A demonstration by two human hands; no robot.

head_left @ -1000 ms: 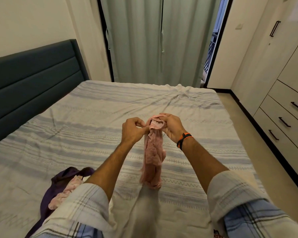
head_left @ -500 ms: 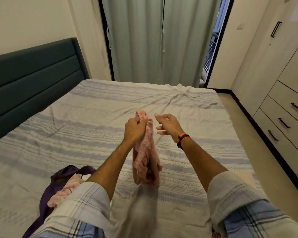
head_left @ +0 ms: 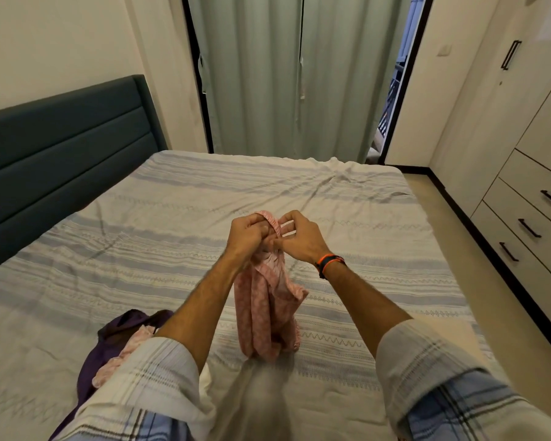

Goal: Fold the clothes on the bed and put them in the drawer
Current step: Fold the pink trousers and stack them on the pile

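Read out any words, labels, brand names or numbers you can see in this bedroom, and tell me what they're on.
None can be read.
The pink garment held by the left hand and right hand shows only a small print, no lettering.
The wristband shows no legible marks.
The drawers carry only handles.

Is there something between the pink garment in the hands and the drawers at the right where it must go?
No object blocks the way. The pink garment hangs from both hands, left hand and right hand, above the bed. Bare floor lies between the bed and the drawers, but all visible drawers are closed.
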